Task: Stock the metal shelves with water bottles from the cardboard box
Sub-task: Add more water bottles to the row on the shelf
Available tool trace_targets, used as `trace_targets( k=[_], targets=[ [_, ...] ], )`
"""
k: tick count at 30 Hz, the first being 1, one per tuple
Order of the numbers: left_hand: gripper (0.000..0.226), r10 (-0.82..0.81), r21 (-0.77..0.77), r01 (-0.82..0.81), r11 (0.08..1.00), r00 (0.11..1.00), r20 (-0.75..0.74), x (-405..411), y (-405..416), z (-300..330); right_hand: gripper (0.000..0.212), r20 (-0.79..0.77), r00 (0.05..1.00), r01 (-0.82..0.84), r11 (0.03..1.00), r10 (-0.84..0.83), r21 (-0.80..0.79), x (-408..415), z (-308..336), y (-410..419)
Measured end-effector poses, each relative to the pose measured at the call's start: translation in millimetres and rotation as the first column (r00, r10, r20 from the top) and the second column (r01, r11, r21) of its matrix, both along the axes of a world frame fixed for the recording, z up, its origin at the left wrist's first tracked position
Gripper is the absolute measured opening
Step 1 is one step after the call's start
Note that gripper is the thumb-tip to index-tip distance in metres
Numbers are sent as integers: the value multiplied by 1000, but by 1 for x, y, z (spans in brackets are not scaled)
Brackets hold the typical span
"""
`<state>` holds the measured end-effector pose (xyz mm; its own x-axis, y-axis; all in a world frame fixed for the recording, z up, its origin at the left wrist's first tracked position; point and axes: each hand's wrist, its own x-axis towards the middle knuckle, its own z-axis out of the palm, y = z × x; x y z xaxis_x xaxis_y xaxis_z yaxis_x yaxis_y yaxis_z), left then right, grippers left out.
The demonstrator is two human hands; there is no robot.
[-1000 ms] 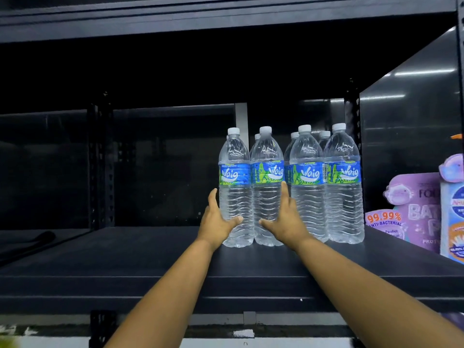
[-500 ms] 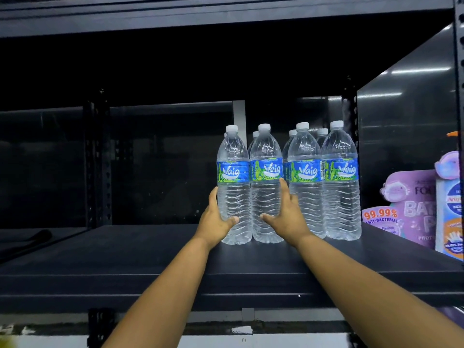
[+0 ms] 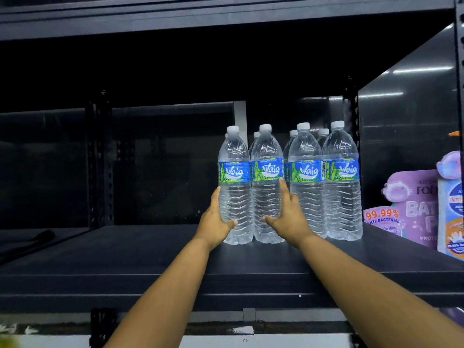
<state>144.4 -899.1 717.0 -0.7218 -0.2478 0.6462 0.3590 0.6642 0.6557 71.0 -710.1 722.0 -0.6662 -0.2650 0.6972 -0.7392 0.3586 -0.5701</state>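
The left hand [image 3: 214, 222] grips the lower body of the leftmost front bottle [image 3: 234, 187], thumb wrapped across its front and fingers running up its left side. The right hand [image 3: 288, 217] holds the second front bottle [image 3: 266, 184] in the same manner, thumb pressed low on the front and the index finger reaching up the right side to the label's lower edge, slipped between this bottle and the third front bottle [image 3: 305, 182]. Both held bottles stand upright with their bases on the dark metal shelf [image 3: 125, 259], touching each other side by side. To the right, the third bottle and a fourth front bottle [image 3: 342, 182] complete a tight front row, all with white caps and blue-green "Waig" labels. More white caps [image 3: 293, 133] show just behind them, marking a second row. Right of the bottles, near but apart, stand purple anti-bacterial packages [image 3: 411, 209]. An upper shelf [image 3: 226, 18] spans the top.
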Motion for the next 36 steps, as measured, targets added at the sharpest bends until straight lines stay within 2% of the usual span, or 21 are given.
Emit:
trace_targets(
  k=[13,20,24,30,36],
  targets=[
    [99,-10,5,10,1000,1000,16,3,1,0,106,-7,1000,2,1000,-2,14,1,1,2],
    [99,57,-68,-51,996,993,101,9,4,-1,104,-32,999,0,997,3,81,4,-3,5],
    [97,114,-136,-93,986,982,148,14,6,1,100,-9,1000,-10,989,12,149,3,-4,8],
    [93,243,-256,-173,951,930,277,25,14,2,98,95,994,16,940,-52,341,9,-7,17],
    [78,310,-373,-148,916,851,424,48,25,1,89,145,979,52,858,-145,511,32,-8,28]
  ],
)
